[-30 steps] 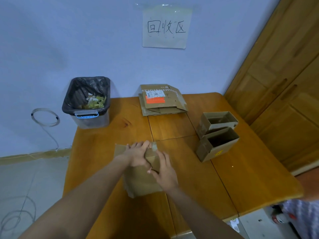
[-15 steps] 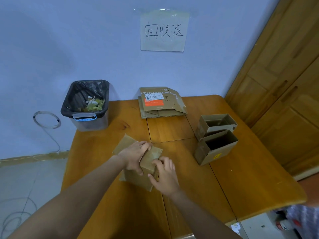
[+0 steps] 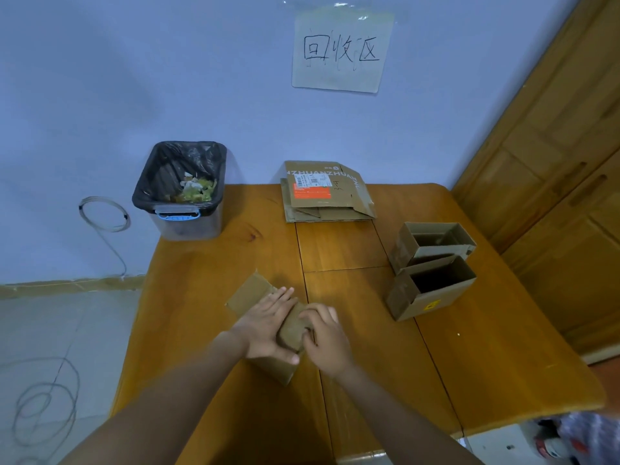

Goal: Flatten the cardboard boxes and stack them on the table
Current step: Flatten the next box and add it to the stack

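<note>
Setting: a blue wall with a paper sign (image 3: 342, 50) taped up, a wooden table (image 3: 214, 263) pushed against it, wooden doors (image 3: 553, 169) at the far right.

Item, far left of my fingers: loose wire (image 3: 104, 214) coiled against the wall and more on the floor. Not part of the job.

Item, up and left of my fingers: a bin (image 3: 183, 191) lined with a black bag, scraps inside, parked at the table's back corner, likely to keep it out of the working space.

Item, under my fingers: the box (image 3: 248, 295) I am flattening, lying near the front of the table, one flap sticking out up-left past my fingertips. My left hand (image 3: 268, 322) lies flat on it, fingers straight and together, palm pressing down. My right hand (image 3: 323, 337) sits just beside it, touching the same cardboard, fingers curled over its raised right edge as if pinching the fold down. Both forearms reach in from below, converging on the box. I judge it is nearly flat but not yet creased.

Item, straight beyond my fingers: the flattened stack (image 3: 327, 193) at the table's back edge, label upward, presumably where this one goes.

Item, right of my fingers: two open boxes (image 3: 432, 266), touching, not yet flattened, set within reach.
</note>
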Tool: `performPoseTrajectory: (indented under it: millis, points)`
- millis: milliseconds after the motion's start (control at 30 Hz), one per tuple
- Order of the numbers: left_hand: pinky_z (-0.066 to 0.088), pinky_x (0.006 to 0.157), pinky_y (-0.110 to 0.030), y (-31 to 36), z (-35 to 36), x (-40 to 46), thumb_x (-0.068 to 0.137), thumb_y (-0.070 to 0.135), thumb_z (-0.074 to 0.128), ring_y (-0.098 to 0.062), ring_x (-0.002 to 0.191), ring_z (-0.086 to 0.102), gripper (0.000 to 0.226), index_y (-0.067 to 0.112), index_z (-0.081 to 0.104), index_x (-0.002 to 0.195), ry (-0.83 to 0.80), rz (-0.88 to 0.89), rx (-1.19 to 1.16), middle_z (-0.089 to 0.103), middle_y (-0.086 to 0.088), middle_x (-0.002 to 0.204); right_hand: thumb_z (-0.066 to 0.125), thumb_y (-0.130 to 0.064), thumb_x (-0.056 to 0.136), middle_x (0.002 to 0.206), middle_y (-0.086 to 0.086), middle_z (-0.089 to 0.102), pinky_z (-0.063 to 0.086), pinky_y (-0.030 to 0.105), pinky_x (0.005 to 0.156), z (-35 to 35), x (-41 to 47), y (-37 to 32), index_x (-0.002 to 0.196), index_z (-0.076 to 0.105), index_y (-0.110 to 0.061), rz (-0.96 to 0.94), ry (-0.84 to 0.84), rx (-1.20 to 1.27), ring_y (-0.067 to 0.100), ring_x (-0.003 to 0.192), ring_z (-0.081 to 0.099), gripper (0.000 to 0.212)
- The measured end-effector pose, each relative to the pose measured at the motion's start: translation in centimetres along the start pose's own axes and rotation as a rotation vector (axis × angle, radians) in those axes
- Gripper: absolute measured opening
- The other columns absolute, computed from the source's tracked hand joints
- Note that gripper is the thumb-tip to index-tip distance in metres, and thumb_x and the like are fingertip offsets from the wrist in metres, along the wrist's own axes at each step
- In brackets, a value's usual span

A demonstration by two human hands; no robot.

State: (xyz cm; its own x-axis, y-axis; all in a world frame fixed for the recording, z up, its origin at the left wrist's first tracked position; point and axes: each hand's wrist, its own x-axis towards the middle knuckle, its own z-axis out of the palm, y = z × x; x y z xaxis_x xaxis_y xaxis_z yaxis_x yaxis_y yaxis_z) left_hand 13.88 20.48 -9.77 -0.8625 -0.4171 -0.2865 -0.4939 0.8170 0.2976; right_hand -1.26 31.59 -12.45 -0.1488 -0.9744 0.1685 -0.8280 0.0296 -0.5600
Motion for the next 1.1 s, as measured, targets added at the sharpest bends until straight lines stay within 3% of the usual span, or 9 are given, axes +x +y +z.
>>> performPoseTrajectory:
  millis: [200, 400, 600, 833, 967, 1100]
  points:
    - [-0.017, 0.115, -0.029, 0.0, 0.9, -0.9, 0.066, 0.081, 0.06, -0.011, 0.139, -0.031, 0.13, 0.016, -0.01, 0.154, 0.032, -0.026, -0.057, -0.023, 0.001, 0.159, 0.05, -0.025, 0.085, 0.12, -0.006, 0.05, 0.035, 0.028, 0.088, -0.8, 0.6, 0.1, 0.12, 0.059, -0.023, -0.142, -0.095, -0.125, 0.014, 0.112, 0.038, 0.036]
    - [-0.014, 0.118, -0.031, -0.1, 0.6, -0.9, 0.067, 0.075, 0.067, -0.012, 0.145, -0.023, 0.127, 0.017, -0.004, 0.155, 0.047, -0.018, -0.131, -0.018, 0.002, 0.161, 0.05, -0.024, 0.088, 0.123, -0.006, 0.051, 0.038, 0.028, 0.09, -0.9, 0.6, 0.0, 0.126, 0.058, -0.021, -0.191, -0.123, -0.157, 0.014, 0.115, 0.037, 0.039]
    - [-0.012, 0.12, -0.034, -0.3, 0.9, -0.8, 0.066, 0.076, 0.066, -0.013, 0.146, -0.022, 0.127, 0.017, -0.002, 0.155, 0.045, -0.01, -0.124, -0.017, 0.002, 0.161, 0.056, -0.02, 0.087, 0.119, -0.007, 0.055, 0.042, 0.026, 0.088, -1.0, 0.4, 0.1, 0.116, 0.063, -0.018, -0.157, -0.098, -0.103, 0.011, 0.113, 0.038, 0.03]
    - [-0.014, 0.118, -0.032, -0.5, 0.9, -0.4, 0.065, 0.077, 0.065, -0.012, 0.145, -0.024, 0.129, 0.018, -0.005, 0.155, 0.037, -0.001, -0.113, -0.018, 0.003, 0.161, 0.057, -0.019, 0.092, 0.107, -0.005, 0.058, 0.04, 0.026, 0.071, -1.5, 1.9, -0.6, 0.095, 0.063, -0.015, -0.172, -0.119, -0.185, 0.018, 0.098, 0.046, 0.008]
    - [-0.016, 0.118, -0.031, -0.6, 0.9, -0.4, 0.065, 0.077, 0.065, -0.011, 0.143, -0.026, 0.129, 0.017, -0.005, 0.155, 0.042, 0.006, -0.105, -0.018, 0.002, 0.161, 0.054, -0.018, 0.094, 0.107, -0.003, 0.055, 0.038, 0.031, 0.076, -1.5, 2.5, -0.8, 0.092, 0.06, -0.013, -0.157, -0.187, -0.237, 0.02, 0.099, 0.043, 0.008]
    - [-0.017, 0.116, -0.03, -0.6, 0.9, -0.4, 0.066, 0.077, 0.065, -0.009, 0.141, -0.028, 0.128, 0.017, -0.004, 0.155, 0.037, 0.008, -0.1, -0.018, 0.002, 0.161, 0.05, -0.021, 0.097, 0.105, -0.004, 0.056, 0.035, 0.028, 0.08, -1.8, 1.5, -0.1, 0.087, 0.059, -0.01, -0.122, -0.199, -0.103, 0.02, 0.103, 0.043, 0.017]
